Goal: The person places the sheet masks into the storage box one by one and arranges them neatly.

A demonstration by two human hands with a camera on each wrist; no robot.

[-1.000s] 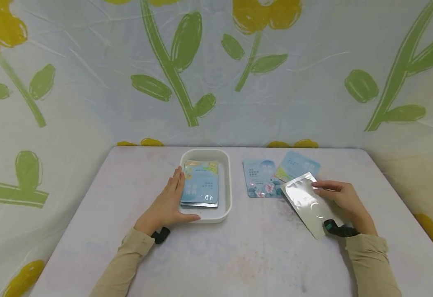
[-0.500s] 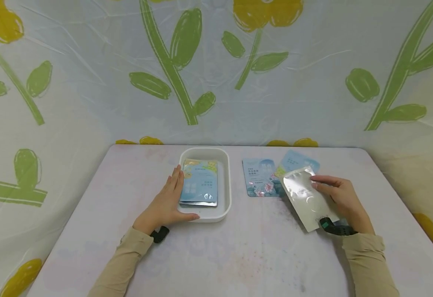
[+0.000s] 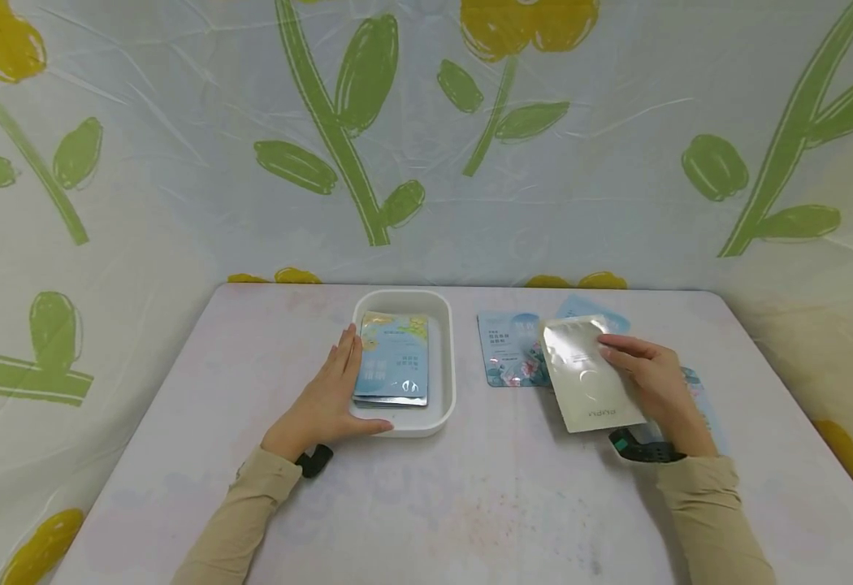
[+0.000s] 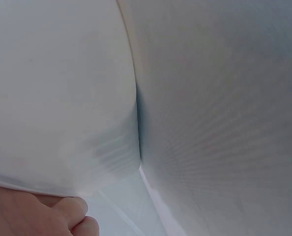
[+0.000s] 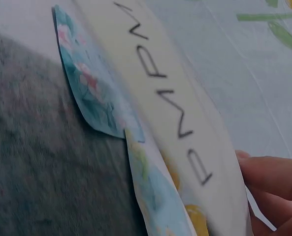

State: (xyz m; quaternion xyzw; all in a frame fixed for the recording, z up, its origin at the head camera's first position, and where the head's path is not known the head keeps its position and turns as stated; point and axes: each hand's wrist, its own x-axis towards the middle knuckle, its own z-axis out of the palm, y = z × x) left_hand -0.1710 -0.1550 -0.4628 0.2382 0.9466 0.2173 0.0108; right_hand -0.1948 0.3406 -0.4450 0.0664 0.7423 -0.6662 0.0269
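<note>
My right hand pinches a shiny silver-cream sheet mask packet by its right edge. That packet is tilted above the table, overlapping other packets in the head view. Dark letters show on its face in the right wrist view. My left hand rests against the near left corner of a white tray, fingers straight along the left side, thumb at the front rim. Inside the tray lies a stack of blue and yellow mask packets. The left wrist view shows mostly the tray's outer wall.
A blue floral packet lies right of the tray, partly covered by the held one. Behind it is another blue packet. One more blue packet shows beyond the right wrist. A flower-printed sheet hangs behind the table.
My right hand has carried the silver packet up and left, turning it more upright and uncovering a blue packet on the right. The left hand and tray look unmoved.
</note>
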